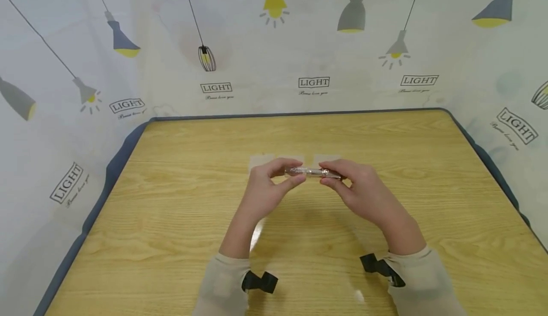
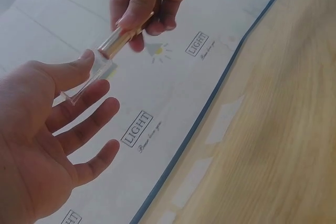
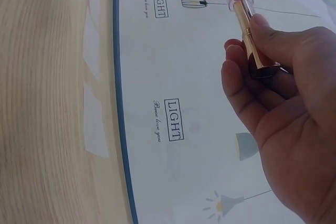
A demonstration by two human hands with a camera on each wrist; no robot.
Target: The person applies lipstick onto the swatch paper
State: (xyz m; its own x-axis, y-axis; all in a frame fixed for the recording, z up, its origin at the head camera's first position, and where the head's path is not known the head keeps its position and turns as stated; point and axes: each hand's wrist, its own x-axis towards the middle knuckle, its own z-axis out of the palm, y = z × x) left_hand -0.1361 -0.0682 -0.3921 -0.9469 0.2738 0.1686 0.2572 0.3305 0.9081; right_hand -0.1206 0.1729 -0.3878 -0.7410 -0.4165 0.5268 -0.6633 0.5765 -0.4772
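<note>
The left hand [image 1: 263, 192] is pinching the clear end [image 2: 98, 69] of a slim tube [image 1: 314, 172] between thumb and finger, the other fingers fanning out loosely, while the right hand [image 1: 361, 190] is gripping the golden end [image 3: 248, 30], fingers curling behind it! The tube is bridging both hands, hovering over the wooden table [image 1: 171, 202], pale strips [image 1: 327, 157] showing nearby

White wall sheet [image 1: 257, 59] bore a boxed LIGHT label [image 1: 314, 82], repeated; script line [image 1: 314, 93] beneath ended "love you", first word unclear.
</note>
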